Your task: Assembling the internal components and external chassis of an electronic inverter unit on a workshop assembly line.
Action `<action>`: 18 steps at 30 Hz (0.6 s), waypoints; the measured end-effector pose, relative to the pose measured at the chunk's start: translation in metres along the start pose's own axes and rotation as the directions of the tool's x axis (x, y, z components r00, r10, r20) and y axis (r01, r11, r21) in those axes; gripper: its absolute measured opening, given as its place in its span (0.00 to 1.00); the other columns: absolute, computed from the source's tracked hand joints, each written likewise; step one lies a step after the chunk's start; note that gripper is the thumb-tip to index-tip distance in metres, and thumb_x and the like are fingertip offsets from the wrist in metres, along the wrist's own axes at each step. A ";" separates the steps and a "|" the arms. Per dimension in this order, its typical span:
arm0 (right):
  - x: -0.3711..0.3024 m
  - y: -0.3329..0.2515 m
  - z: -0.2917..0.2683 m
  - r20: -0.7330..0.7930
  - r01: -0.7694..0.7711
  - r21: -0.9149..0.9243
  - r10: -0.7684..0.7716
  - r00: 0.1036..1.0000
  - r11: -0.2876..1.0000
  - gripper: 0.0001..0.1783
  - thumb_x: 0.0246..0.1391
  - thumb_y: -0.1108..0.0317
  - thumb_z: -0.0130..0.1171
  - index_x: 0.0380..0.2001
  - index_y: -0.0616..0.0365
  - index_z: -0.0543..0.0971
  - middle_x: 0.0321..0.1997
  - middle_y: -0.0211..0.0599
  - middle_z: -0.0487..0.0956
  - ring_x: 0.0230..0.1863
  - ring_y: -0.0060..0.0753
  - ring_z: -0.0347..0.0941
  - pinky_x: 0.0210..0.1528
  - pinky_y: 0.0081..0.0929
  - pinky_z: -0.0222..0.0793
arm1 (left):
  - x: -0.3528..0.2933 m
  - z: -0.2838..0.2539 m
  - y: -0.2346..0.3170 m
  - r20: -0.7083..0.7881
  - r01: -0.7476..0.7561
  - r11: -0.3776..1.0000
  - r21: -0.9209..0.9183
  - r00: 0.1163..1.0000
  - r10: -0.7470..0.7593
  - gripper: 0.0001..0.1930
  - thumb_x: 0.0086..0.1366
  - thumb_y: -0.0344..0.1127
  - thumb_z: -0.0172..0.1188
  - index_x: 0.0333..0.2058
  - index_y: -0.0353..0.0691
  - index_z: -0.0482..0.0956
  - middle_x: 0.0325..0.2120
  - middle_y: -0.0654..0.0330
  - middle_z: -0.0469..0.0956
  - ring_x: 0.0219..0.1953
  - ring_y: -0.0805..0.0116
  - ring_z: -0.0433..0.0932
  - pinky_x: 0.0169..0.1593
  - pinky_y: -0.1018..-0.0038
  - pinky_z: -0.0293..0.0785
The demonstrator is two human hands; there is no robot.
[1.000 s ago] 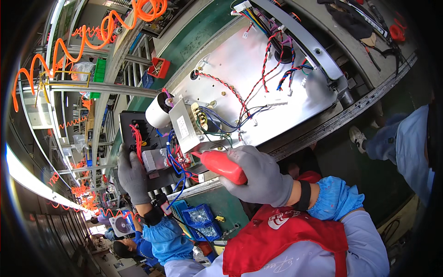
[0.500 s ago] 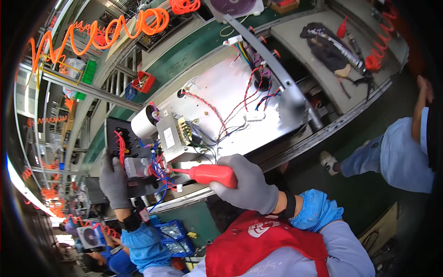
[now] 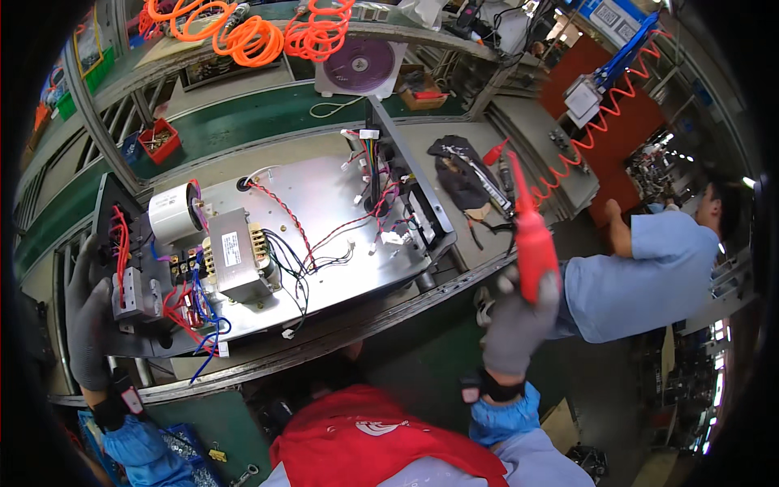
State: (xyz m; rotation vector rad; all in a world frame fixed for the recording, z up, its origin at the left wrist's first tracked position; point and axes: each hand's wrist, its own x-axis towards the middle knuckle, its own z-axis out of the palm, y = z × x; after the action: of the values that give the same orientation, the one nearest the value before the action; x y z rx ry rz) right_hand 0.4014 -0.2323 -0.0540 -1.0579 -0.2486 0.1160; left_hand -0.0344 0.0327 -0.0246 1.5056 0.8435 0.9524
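The desk (image 3: pixel 341 142) carries a flat metal chassis plate (image 3: pixel 324 203) lying across its near edge. On the plate sit a boxy transformer (image 3: pixel 234 261), a white cylindrical capacitor (image 3: pixel 174 213) to its left, and loose red, black and blue wires (image 3: pixel 292 243) running between them. A black end panel (image 3: pixel 130 268) stands upright at the plate's left end, with red wires on its inner face.

The left hand (image 3: pixel 88 321), gloved in grey, is closed around the outer edge of the end panel and steadies it against the plate. The right hand (image 3: pixel 519 321), also gloved, is closed around the handle of a red screwdriver (image 3: pixel 531 235), raised well apart from the plate with the shaft pointing up and away.

For a sound result, the panel should be kept square to the plate edge by the left hand. The screwdriver tip should be seated fully in the fastener before turning. Wires should be kept out of the tip's path.

A co-worker (image 3: pixel 641 268) in a blue shirt is at the right.
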 end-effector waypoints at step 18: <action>0.073 0.145 0.107 -0.112 0.052 0.075 -0.043 0.993 0.996 0.21 0.56 0.58 0.58 0.48 0.53 0.66 0.39 0.30 0.70 0.29 0.22 0.67 0.28 0.18 0.65 | 0.125 -0.055 -0.070 0.058 -0.135 0.953 -0.272 0.986 0.156 0.37 0.57 0.35 0.58 0.65 0.32 0.57 0.65 0.51 0.60 0.68 0.59 0.57 0.69 0.66 0.57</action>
State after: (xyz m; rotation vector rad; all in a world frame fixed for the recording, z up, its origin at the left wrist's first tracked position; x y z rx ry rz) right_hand 0.4479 -0.0559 -0.1202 -0.9768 -0.1674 0.0240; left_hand -0.0327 0.1776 -0.0755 1.3734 0.5287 1.0629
